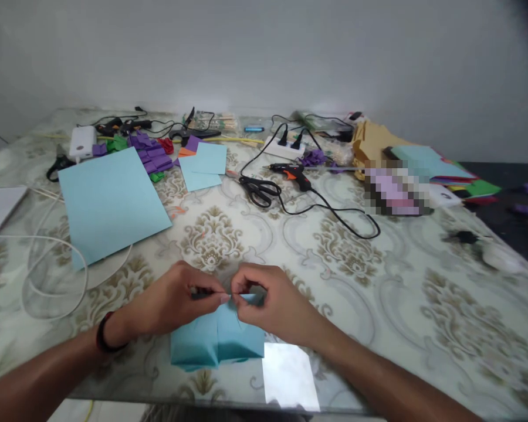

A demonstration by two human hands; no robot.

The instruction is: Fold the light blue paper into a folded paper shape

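Observation:
A light blue folded paper piece (217,340) sits near the front edge of the patterned table (361,351). My left hand (180,299), with a dark band on its wrist, pinches the paper's upper edge between thumb and index finger. Right beside it, my right hand (264,299) pinches the same upper edge, and the two sets of fingertips almost meet. The fingers cover the part of the paper between them. The folded piece shows a crease down its middle.
Blue sheets (114,205) lie at the left, with smaller blue squares (209,161) behind. Farther back are scissors (260,190), a glue gun (293,173) with a looping cord, a power strip (284,147) and purple folded papers (152,153). A white cable (85,272) curls at the left.

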